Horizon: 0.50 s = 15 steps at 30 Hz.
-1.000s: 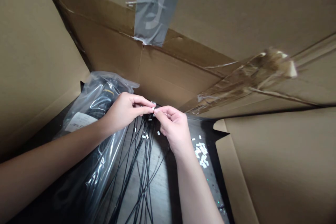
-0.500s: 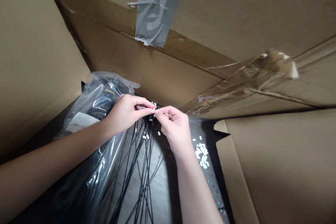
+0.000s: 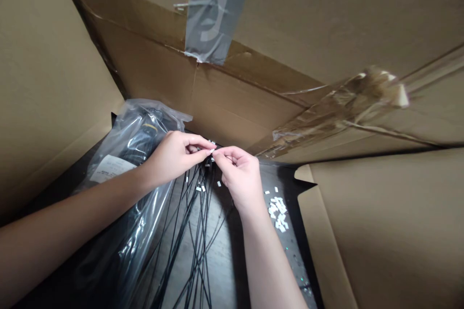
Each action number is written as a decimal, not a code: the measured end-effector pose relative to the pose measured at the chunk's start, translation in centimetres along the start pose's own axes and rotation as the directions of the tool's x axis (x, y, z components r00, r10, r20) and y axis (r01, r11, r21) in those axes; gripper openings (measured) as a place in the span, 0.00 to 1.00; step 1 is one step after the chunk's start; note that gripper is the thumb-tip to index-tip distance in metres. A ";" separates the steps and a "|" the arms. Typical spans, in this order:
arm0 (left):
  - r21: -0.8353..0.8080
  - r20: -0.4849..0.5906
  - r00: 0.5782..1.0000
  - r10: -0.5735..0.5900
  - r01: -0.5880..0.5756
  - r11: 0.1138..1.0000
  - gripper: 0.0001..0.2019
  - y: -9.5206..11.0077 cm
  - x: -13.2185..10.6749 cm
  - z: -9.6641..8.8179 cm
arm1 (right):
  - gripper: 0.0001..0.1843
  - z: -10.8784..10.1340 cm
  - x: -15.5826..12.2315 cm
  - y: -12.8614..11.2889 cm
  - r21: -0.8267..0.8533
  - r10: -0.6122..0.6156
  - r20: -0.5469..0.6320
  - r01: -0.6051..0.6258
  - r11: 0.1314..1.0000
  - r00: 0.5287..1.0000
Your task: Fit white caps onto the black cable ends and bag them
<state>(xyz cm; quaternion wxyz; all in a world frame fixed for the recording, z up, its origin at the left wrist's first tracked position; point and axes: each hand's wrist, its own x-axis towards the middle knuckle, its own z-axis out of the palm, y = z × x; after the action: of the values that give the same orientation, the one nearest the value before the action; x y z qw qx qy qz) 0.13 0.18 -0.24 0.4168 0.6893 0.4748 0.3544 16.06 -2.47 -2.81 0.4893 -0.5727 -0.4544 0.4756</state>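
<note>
Thumb and fingers of my left hand (image 3: 176, 152) are pinched on a small white rectangular piece (image 3: 212, 151). My right hand (image 3: 241, 176) meets it there, fingertips pressed together right beside the piece; what they grip is too small and covered to make out. Thin black wires (image 3: 192, 231) fan out below both hands toward the front. Several of the wires' far ends lie under my fingers, among more small white pieces (image 3: 200, 188). A loose pile of the same white pieces (image 3: 278, 213) lies right of my right wrist.
A clear plastic bag (image 3: 145, 106) holding black bundled wires and a white label (image 3: 112, 168) lies under my left forearm. A large taped cardboard box (image 3: 232, 101) stands behind the dark work surface (image 3: 224, 236). Cardboard panels rise at left (image 3: 43, 82) and right (image 3: 391, 222).
Both hands stay joined at the white piece with barely any shift. The whole view has slid very slightly.
</note>
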 end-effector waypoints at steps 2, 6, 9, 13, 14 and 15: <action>0.011 0.000 1.000 0.003 -0.003 1.000 0.08 0.0 0.0 -0.1 | 0.15 0.0 0.0 -0.1 -0.008 0.002 -0.003 -0.002 1.000 1.000; 0.029 -0.005 1.000 0.008 -0.008 1.000 0.07 0.0 0.0 -0.1 | 0.15 0.0 -0.1 -0.5 -0.012 0.011 0.004 -0.011 1.000 1.000; 0.032 -0.011 1.000 0.004 -0.004 0.999 0.07 0.1 0.0 -0.1 | 0.15 0.0 -0.2 -0.5 -0.010 0.011 0.008 -0.011 1.000 1.000; 0.033 -0.016 1.000 -0.011 0.012 0.999 0.08 0.1 0.0 -0.1 | 0.15 0.0 -0.1 -0.2 -0.010 0.001 0.004 -0.001 1.000 1.000; 0.031 -0.016 1.000 -0.014 0.015 0.999 0.08 0.1 0.0 -0.1 | 0.15 0.0 -0.1 -0.1 -0.010 -0.003 0.001 0.003 1.000 1.000; 0.029 -0.017 1.000 -0.016 0.016 0.999 0.08 0.1 0.0 -0.1 | 0.15 0.1 -0.1 0.0 -0.010 -0.005 -0.001 0.005 1.000 1.000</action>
<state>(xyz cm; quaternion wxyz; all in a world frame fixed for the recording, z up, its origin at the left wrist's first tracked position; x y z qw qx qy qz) 0.12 0.20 -0.12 0.4056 0.6887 0.4888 0.3497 15.99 -2.52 -2.78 0.4879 -0.5742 -0.4581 0.4717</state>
